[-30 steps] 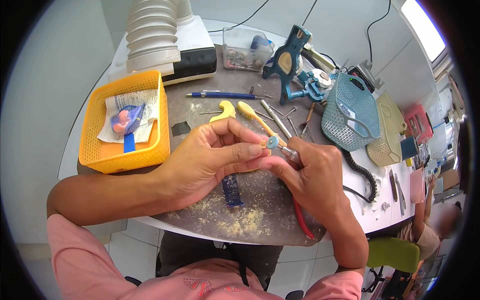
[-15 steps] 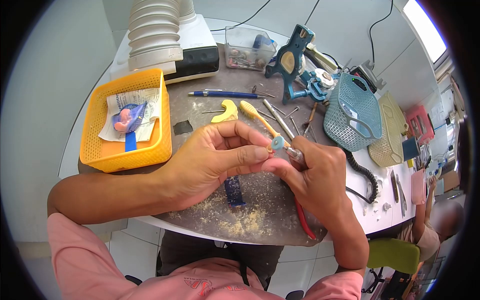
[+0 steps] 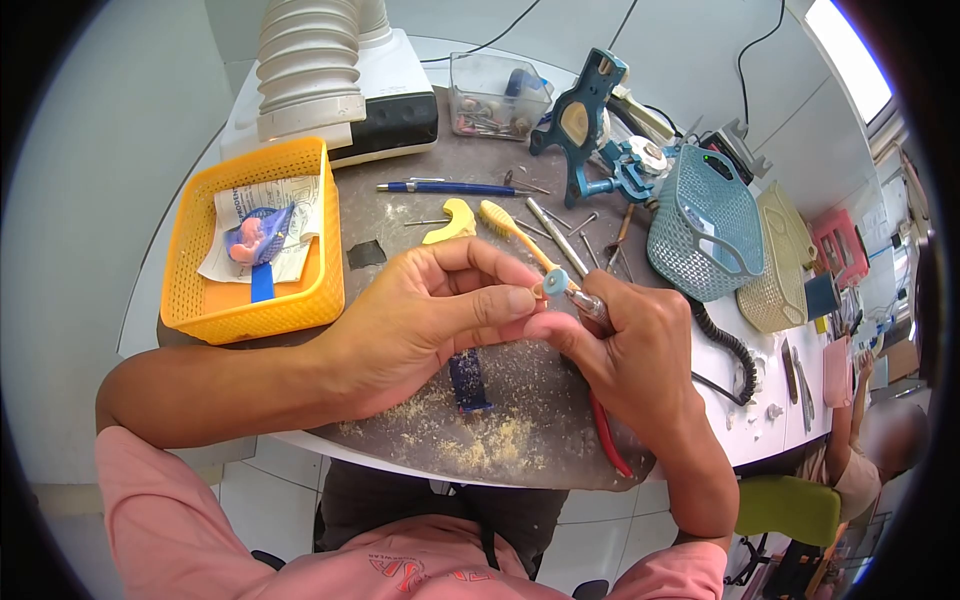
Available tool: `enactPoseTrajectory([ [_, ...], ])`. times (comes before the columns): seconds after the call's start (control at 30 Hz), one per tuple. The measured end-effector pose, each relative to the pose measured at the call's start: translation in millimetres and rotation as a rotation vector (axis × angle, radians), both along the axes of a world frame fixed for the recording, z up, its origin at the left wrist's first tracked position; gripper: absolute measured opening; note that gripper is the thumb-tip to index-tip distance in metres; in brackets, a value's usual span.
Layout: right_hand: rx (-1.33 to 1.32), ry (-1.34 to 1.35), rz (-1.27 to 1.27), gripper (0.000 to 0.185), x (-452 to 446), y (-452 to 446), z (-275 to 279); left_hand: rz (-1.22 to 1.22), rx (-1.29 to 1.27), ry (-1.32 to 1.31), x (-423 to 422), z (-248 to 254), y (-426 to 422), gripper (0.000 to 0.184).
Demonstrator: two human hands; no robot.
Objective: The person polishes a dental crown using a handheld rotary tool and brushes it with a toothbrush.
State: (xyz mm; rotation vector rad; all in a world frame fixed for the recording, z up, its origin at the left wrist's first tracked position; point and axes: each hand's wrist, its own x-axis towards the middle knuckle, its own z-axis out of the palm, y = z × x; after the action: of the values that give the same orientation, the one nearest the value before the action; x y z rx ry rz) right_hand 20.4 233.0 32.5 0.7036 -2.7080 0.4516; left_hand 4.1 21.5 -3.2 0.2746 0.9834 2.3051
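Yellow basket (image 3: 255,322): one, at the left of the worktop (image 3: 560,450); inside lie printed paper (image 3: 222,264), one blue pouch (image 3: 277,230) with a pink piece (image 3: 246,242) showing in it, and one blue strip (image 3: 262,284) hanging toward the basket floor.
Clear box (image 3: 474,64): one, at the back; it holds a jumble of small bits and slim metal shanks, too many to count, plus a dark blue item (image 3: 519,83).
Blue basket (image 3: 690,262): one, on the right; something pale shows inside, too unclear to name.
Cream basket (image 3: 772,300): one, just beside the blue basket; its contents cannot be made out.
Counts: one blue pencil (image 3: 450,188), one yellow brush (image 3: 503,218), one yellow curved block (image 3: 455,215), one red-handled tool (image 3: 610,438), one dark blue bar (image 3: 467,380); several thin metal tools lie near the brush, partly hidden.
Left hand (image 3: 440,312): forearm in from the left, palm turned toward the wearer, thumb and fingertips pinched together on a small pale piece (image 3: 540,291).
Right hand (image 3: 635,335): forearm rising from below, fingers wrapped around a rotary handpiece (image 3: 592,309), thumb reaching toward the left fingertips.
Blue disc (image 3: 555,284): one, on the handpiece tip, right at the pale piece; whether they touch cannot be told.
Dust (image 3: 490,440): yellowish, scattered below both hands.
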Motion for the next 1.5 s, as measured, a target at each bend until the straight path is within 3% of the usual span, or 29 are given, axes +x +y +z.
enactPoseTrajectory([
  [1.3, -0.136, -0.015, 0.019, 0.056, 2.5, -0.8, -3.1, 0.002, -0.077, 0.067, 1.4, 2.4, 0.5, 0.016],
  [1.5, -0.027, -0.078, -0.006, 0.061, 2.9, 1.4, 3.9, 0.024, -0.071, 0.083, 1.9, 2.4, 0.7, 0.015],
])
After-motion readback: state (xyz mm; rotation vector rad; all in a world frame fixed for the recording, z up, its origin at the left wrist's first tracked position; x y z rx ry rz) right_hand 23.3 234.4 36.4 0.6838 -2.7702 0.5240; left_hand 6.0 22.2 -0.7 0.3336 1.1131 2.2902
